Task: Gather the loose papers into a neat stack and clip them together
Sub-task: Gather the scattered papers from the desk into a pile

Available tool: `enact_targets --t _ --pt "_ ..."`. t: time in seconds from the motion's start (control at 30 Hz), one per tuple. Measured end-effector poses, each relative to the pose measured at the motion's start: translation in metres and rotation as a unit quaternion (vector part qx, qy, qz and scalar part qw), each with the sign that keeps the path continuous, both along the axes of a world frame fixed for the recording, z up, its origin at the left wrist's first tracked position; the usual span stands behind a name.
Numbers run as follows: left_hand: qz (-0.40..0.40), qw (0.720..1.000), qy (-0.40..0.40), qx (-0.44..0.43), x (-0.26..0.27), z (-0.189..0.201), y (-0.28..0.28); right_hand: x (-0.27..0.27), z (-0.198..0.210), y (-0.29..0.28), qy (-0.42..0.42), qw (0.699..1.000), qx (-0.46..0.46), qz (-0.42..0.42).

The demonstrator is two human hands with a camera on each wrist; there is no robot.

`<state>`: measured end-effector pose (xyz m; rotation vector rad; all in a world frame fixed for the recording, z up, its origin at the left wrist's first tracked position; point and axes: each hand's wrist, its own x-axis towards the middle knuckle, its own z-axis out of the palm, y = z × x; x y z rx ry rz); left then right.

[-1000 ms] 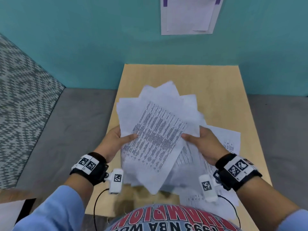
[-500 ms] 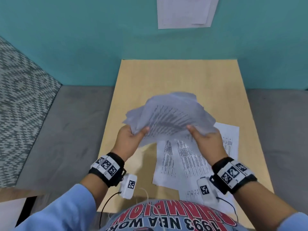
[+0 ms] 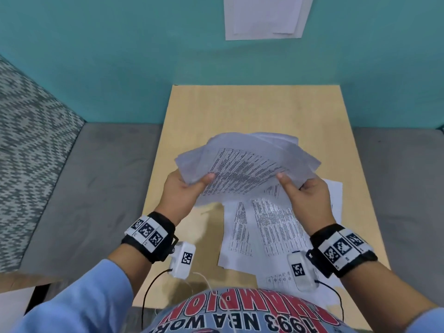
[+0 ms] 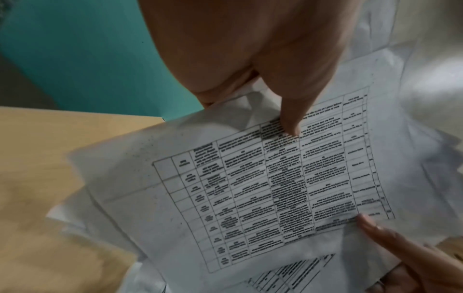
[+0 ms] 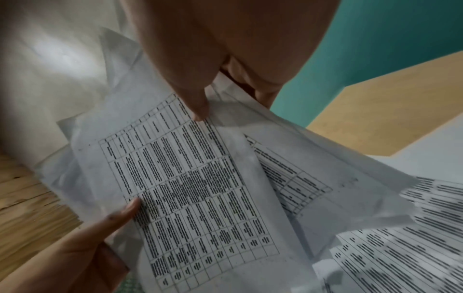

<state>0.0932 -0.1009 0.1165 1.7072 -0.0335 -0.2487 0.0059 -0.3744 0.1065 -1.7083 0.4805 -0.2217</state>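
While raised above the wooden table, the bundle of papers sags between two hands, fanned and uneven, edges not lined up. Left hand at the bundle's left edge: thumb pressed flat on the top printed sheet, other fingers curled beneath and mostly hidden, so a pinch grip on the paper. Right hand at the right edge, mirrored: thumb on top of the sheet's margin, fingers tucked under, likewise pinching the bundle. Top sheet covered by a ruled table of small dark text, unreadable through blur.

Below the raised bundle, more loose sheets flat on the table, overlapping one another at different angles, printed side up, near the table's front edge. One further sheet peeking out to the right, behind the right hand, partly covered.

Black wristbands with square black-and-white markers on both wrists, a small white camera unit hanging below the left one and another below the right, each with a thin cable. Light blue sleeves at the bottom corners. Teal wall behind the table, with white paper pinned to it; grey floor on both sides. Any clip: cannot tell.
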Motion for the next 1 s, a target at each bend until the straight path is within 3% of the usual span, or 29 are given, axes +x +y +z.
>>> enact_targets --t 0.2,0.33,0.43,0.6,0.8,1.0 --pt "-0.062 0.996 0.048 0.051 -0.01 -0.021 -0.006 -0.003 -0.031 0.002 0.076 0.997 -0.003 0.006" --pt "-0.023 0.999 0.022 0.027 -0.008 -0.017 -0.014 -0.001 -0.016 -0.003 0.036 0.998 -0.039 -0.029" --pt "-0.025 1.0 0.002 0.015 -0.009 -0.009 -0.018 -0.007 -0.01 -0.007 0.0 0.999 -0.014 -0.034" --pt "-0.059 0.995 0.049 0.062 -0.022 -0.02 -0.027 -0.012 -0.033 -0.01 0.126 0.992 -0.014 -0.008" --pt "0.009 1.0 0.021 0.018 -0.03 -0.008 -0.042 -0.011 -0.005 -0.006 0.064 0.997 -0.022 -0.045" --pt "-0.041 0.997 0.06 0.023 -0.045 -0.014 -0.041 -0.028 -0.022 -0.013 0.08 0.996 -0.001 -0.025"
